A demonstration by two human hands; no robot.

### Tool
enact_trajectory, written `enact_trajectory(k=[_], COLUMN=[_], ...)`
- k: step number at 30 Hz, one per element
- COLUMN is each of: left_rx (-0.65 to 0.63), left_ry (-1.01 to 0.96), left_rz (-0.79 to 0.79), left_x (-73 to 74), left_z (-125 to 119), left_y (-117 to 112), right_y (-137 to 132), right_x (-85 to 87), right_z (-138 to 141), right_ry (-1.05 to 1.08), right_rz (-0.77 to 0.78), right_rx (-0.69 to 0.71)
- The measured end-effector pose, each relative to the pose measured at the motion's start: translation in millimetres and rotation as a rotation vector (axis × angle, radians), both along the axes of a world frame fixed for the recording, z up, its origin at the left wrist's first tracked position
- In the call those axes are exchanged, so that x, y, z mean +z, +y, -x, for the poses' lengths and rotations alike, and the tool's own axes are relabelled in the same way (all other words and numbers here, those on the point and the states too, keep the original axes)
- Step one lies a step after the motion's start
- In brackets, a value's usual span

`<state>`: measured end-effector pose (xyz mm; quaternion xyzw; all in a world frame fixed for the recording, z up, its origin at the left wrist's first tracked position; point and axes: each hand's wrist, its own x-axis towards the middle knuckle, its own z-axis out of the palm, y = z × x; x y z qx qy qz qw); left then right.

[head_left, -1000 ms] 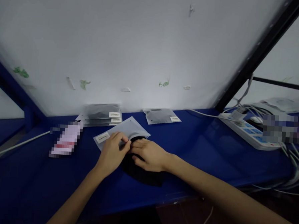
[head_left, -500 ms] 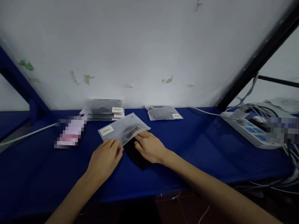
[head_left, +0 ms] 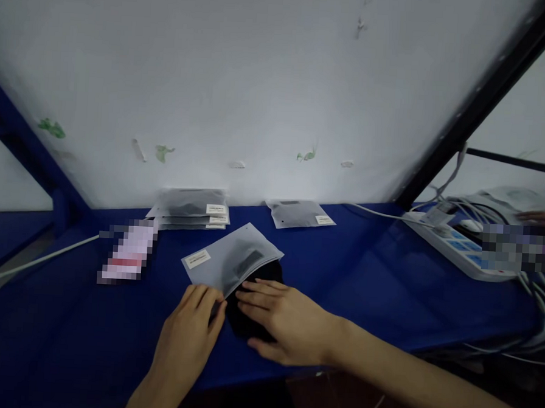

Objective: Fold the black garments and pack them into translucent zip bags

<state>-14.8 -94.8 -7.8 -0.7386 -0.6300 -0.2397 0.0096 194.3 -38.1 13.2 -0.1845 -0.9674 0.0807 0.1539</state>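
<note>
Bagging step, by the look of it: left hand (head_left: 188, 330) pinches the near edge of a frosted pouch (head_left: 233, 260) at twelve o'clock on the blue table (head_left: 387, 277), while right hand (head_left: 289, 323) lies flat, unclenched, pressing black cloth (head_left: 248, 324) at the pouch's mouth; seating the cloth fully needs steady pushing.

On the blue workbench (head_left: 387, 277), a stack of filled pouches (head_left: 190, 209) lies against the white wall (head_left: 261, 75), a single pouch (head_left: 299, 213) beside it. A white power strip (head_left: 453, 244) with cables sits at right.
</note>
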Motion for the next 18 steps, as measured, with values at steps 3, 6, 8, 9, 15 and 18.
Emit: enact_trajectory(k=[3,6,8,9,15,18], left_rx=[-0.035,-0.080,-0.100,-0.104,-0.074,-0.057], left_ry=[-0.028,-0.045,-0.053,-0.058,-0.072,-0.076], left_rz=[-0.026,-0.051,-0.057,-0.061,-0.116,-0.152], left_x=[-1.4,-2.0,-2.2,-2.4,-5.4,-8.4], left_z=[-0.5,-0.3,0.4,0.9,5.0,8.4], left_y=[-0.1,0.4,0.5,0.5,-0.1,-0.5], right_y=[0.7,6.9,10.2,11.1,8.3,2.1], right_x=[-6.1,-15.3,-21.0,-23.3,-25.9,-18.7], right_z=[-4.0,7.1,19.8,26.8,57.8,58.5], right_ry=[-0.074,-0.047,-0.027,-0.019,-0.011,0.018], right_rz=[-0.022,-0.090,-0.141,-0.161,-0.195,-0.165], right_rx=[0.010,-0.090,-0.175,-0.220,-0.339,-0.225])
